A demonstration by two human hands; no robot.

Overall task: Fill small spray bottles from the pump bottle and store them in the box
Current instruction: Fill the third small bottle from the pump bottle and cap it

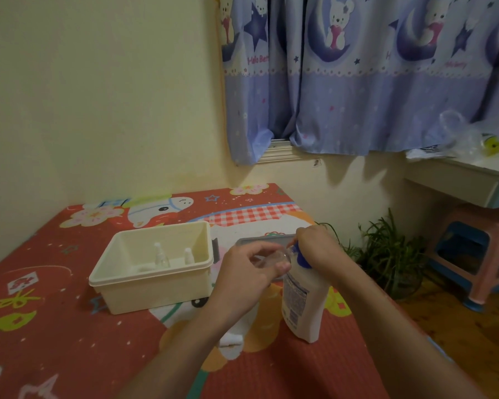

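A bed (pixel 69 326) with a red cartoon-print cover carries everything. Behind it hangs a blue bear-print curtain (pixel 372 76), and to the right stand a white side table (pixel 455 180), a pink stool (pixel 478 249) and a green plant (pixel 386 254) on the wooden floor.

The cream box (pixel 133 289) sits open on the bed, left of the hands. Two small spray bottles stand upright inside it: a clear one (pixel 159 256) near the middle and a white-capped one (pixel 188 256) just to its right, apart from each other.

The white pump bottle (pixel 303 303) stands on the bed to the right of the box, leaning slightly. The right hand (pixel 318 249) is on top of its blue pump head (pixel 301 256), its grip curled down over it.

The left hand (pixel 251 272) has its grip closed around a small clear bottle (pixel 274 259), held tilted with its open mouth right at the pump's spout.

A grey lid (pixel 259 240) lies behind the hands. A small white cap (pixel 233 339) lies on the bed beneath the left wrist.
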